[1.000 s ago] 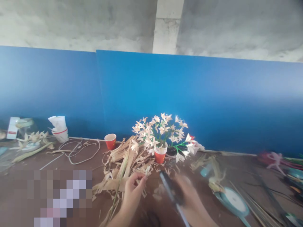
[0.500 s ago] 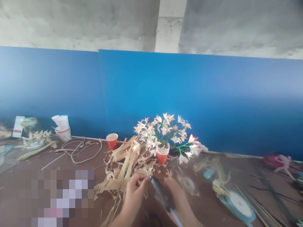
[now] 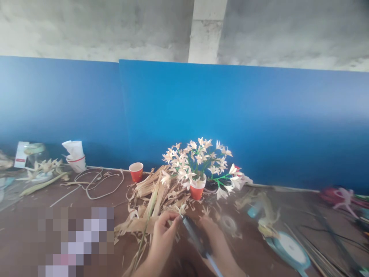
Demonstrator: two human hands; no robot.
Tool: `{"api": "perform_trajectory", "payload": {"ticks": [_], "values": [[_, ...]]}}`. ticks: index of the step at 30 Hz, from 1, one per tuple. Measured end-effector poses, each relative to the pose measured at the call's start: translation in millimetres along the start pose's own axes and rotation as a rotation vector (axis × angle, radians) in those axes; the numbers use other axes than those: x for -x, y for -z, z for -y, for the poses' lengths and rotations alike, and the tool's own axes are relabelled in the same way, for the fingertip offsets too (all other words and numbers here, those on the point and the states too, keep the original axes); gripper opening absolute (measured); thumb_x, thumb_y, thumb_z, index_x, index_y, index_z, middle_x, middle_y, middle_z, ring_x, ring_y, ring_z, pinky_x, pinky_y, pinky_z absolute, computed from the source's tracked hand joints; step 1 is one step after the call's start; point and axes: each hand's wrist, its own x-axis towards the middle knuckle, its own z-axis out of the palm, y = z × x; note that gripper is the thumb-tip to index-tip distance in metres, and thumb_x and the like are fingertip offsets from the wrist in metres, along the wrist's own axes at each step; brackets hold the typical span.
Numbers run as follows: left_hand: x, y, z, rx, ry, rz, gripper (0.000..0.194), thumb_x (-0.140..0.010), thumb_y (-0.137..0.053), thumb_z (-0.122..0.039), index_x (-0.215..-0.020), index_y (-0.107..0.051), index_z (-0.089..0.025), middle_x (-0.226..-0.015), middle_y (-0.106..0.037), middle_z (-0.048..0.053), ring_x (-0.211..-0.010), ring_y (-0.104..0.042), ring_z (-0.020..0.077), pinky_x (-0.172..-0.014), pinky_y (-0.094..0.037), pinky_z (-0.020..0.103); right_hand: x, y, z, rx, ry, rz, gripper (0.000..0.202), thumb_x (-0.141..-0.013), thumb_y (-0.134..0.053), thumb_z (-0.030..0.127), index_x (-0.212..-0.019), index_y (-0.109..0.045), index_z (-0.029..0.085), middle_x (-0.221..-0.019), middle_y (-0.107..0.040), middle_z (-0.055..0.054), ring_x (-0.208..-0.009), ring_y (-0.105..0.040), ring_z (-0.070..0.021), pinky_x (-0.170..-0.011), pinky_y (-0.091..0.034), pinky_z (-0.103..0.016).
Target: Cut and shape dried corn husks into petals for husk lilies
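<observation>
My left hand (image 3: 165, 234) pinches a small pale flower (image 3: 181, 209) between thumb and forefinger, low in the middle of the head view. Beside it, my right hand (image 3: 215, 234) is closed around a dark tool (image 3: 194, 235) with a light-blue cord or rod at its lower end. The tool's tip meets the flower's base at my left fingertips. Just beyond, a red and white cup (image 3: 197, 190) holds many pale flowers (image 3: 198, 156) on green stems. Dry husks (image 3: 157, 188) lie beside and beneath my left hand.
An empty red cup (image 3: 136, 172) and a white cable (image 3: 99, 184) are at the back left. Stacked white cups (image 3: 76, 157) stand further left. A roll of clear tape (image 3: 228, 224) and a blue-rimmed spool (image 3: 292, 248) lie to the right.
</observation>
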Motion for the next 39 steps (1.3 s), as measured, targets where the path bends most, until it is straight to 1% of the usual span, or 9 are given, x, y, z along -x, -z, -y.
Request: {"api": "perform_trajectory", "payload": {"ticks": [11,18,21,25,28,31,33,36,39], "values": [[0.5,-1.3,-2.0,0.033,0.031,-0.001,0.036,-0.073,-0.06,-0.052,-0.072,-0.067,-0.016,-0.065,-0.062,0.002,-0.054,-0.047,0.0137,-0.053,-0.036,0.022,-1.2,2.3,2.7,0.005,0.03,-0.03,0.009,-0.068,-0.055,0.019,-0.074,-0.05,0.021,-0.073,-0.055,0.0,-0.063,-0.054,-0.0146,-0.054,-0.041,-0.021],[0.1,-0.8,-7.8,0.021,0.016,-0.002,0.037,-0.073,-0.059,-0.052,-0.072,-0.068,-0.016,-0.066,-0.063,0.003,-0.056,-0.049,0.0149,-0.054,-0.038,0.023,-1.7,-5.7,-9.0,-0.02,0.03,-0.051,0.003,-0.071,-0.053,0.021,-0.074,-0.052,0.021,-0.07,-0.054,0.0,-0.062,-0.054,-0.0152,-0.053,-0.042,-0.022],[-0.1,-1.2,-7.6,0.022,0.003,-0.003,0.035,-0.074,-0.059,-0.05,-0.071,-0.067,-0.016,-0.067,-0.063,0.003,-0.059,-0.051,0.0158,-0.056,-0.039,0.024,-1.3,-7.1,-11.5,-0.019,0.03,-0.077,0.006,-0.071,-0.056,0.024,-0.072,-0.051,0.021,-0.069,-0.054,0.0,-0.061,-0.054,-0.0151,-0.052,-0.041,-0.021],[0.2,-2.0,-5.3,0.056,-0.003,0.005,0.035,-0.073,-0.06,-0.051,-0.069,-0.066,-0.017,-0.07,-0.064,0.003,-0.062,-0.054,0.0168,-0.057,-0.04,0.024,-1.3,-2.2,-5.7,-0.035,0.05,-0.052,0.01,-0.071,-0.059,0.023,-0.07,-0.049,0.021,-0.069,-0.054,0.001,-0.059,-0.053,-0.0138,-0.051,-0.04,-0.02],[0.4,-1.6,-3.4,0.044,0.013,0.007,0.033,-0.073,-0.06,-0.049,-0.072,-0.066,-0.017,-0.068,-0.062,0.002,-0.058,-0.051,0.0151,-0.055,-0.04,0.023,-2.9,4.6,-6.3,-0.023,0.035,-0.029,0.01,-0.072,-0.06,0.024,-0.075,-0.051,0.021,-0.073,-0.056,0.0,-0.063,-0.055,-0.0149,-0.055,-0.042,-0.021],[-0.2,-0.4,-2.4,0.014,0.022,-0.007,0.031,-0.075,-0.059,-0.047,-0.073,-0.065,-0.017,-0.065,-0.06,0.001,-0.055,-0.047,0.0138,-0.054,-0.038,0.023,-3.3,17.4,-19.8,0.074,-0.061,-0.03,0.006,-0.075,-0.055,0.025,-0.077,-0.052,0.02,-0.075,-0.058,-0.002,-0.065,-0.058,-0.0167,-0.059,-0.044,-0.024],[-0.8,0.2,-1.8,0.003,0.009,-0.013,0.029,-0.076,-0.059,-0.045,-0.072,-0.065,-0.017,-0.065,-0.06,0.001,-0.057,-0.048,0.0142,-0.055,-0.039,0.024,-0.3,30.2,-34.1,0.155,-0.183,-0.019,0.006,-0.078,-0.049,0.021,-0.082,-0.053,0.02,-0.084,-0.06,-0.005,-0.076,-0.061,-0.0193,-0.065,-0.046,-0.027],[-0.8,0.3,-0.6,0.011,-0.008,-0.008,0.028,-0.076,-0.058,-0.043,-0.074,-0.066,-0.017,-0.069,-0.062,0.003,-0.059,-0.049,0.0149,-0.057,-0.039,0.024,11.4,48.8,-57.5,0.302,-0.366,0.078,0.02,-0.07,-0.051,0.012,-0.091,-0.052,0.016,-0.092,-0.06,-0.01,-0.084,-0.062,-0.0237,-0.07,-0.046,-0.031],[0.5,-0.2,0.3,0.021,-0.003,0.002,0.027,-0.077,-0.058,-0.042,-0.075,-0.067,-0.017,-0.07,-0.062,0.003,-0.058,-0.049,0.0145,-0.056,-0.039,0.024,29.1,55.4,-77.4,0.443,-0.489,0.147,0.027,-0.067,-0.052,0.008,-0.094,-0.053,0.011,-0.097,-0.06,-0.015,-0.093,-0.061,-0.0272,-0.073,-0.046,-0.032]]}}
